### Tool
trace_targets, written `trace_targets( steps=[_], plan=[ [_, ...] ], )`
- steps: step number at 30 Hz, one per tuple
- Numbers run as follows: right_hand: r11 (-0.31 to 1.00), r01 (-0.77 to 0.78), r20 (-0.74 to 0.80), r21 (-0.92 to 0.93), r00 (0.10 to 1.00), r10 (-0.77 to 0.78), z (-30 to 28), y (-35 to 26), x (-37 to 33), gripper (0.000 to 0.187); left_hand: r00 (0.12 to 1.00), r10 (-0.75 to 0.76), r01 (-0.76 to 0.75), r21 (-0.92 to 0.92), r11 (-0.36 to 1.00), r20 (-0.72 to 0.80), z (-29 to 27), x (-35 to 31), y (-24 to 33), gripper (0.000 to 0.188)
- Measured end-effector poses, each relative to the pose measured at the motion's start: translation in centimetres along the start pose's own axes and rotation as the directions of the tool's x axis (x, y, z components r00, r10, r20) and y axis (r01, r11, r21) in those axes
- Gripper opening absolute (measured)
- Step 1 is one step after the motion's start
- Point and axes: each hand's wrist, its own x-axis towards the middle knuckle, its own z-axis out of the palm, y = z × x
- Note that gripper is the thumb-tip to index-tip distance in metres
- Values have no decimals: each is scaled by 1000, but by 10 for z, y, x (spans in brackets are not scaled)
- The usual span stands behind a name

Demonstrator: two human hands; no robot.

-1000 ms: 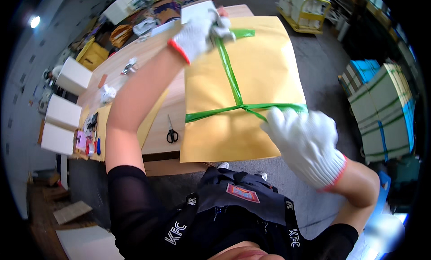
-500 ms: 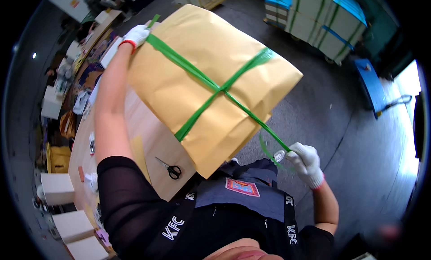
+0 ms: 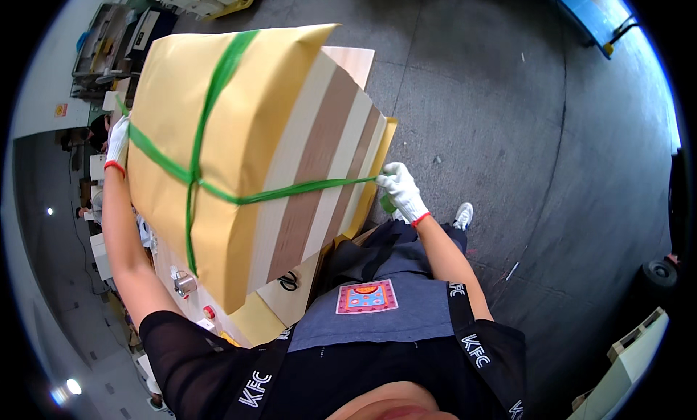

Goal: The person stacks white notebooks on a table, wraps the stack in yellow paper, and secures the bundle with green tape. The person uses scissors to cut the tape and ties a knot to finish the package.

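Note:
A large bundle of stacked sheets [image 3: 312, 166], in pale and brown layers, stands tilted before me with tan kraft paper [image 3: 239, 122] over its face. Green plastic strapping [image 3: 194, 158] crosses on that face and runs along the exposed side. My left hand [image 3: 117, 138], in a white glove, is at the bundle's far left edge; a strap end pokes out above it and its fingers are partly hidden. My gloved right hand [image 3: 403, 190] is closed round the strap near the bundle's right edge, with loose strap hanging below.
Under the bundle is a light wooden table [image 3: 357, 63]. Black-handled scissors [image 3: 288, 280] and a shiny metal cup [image 3: 184, 283] lie close to its near side. A blue cart [image 3: 581, 13] stands on the grey floor at far right, and a black wheel [image 3: 659, 272] shows at right.
The bundle has tipped and turned, so its layered side now shows. Both hands have moved left with it, the right also higher, and the strap now lies across that side.

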Motion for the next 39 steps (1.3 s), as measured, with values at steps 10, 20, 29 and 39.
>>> trace_targets(
  steps=[10, 20, 29, 39],
  plan=[
    [848, 47, 182, 528, 969, -167, 22, 30, 28, 27, 970, -235, 235, 0, 972, -67, 55, -29, 73, 35],
    [604, 84, -177, 793, 980, 95, 86, 95, 59, 58, 957, -288, 288, -3, 958, -26, 54, -43, 89, 36],
    [777, 178, -75, 604, 983, -167, 72, 81, 56, 41, 959, -281, 280, -25, 960, -26, 58, -64, 72, 36],
    [691, -46, -82, 722, 985, 151, 98, 69, 71, 44, 966, -253, 246, -121, 962, -48, 79, -102, 49, 36]
  ],
)
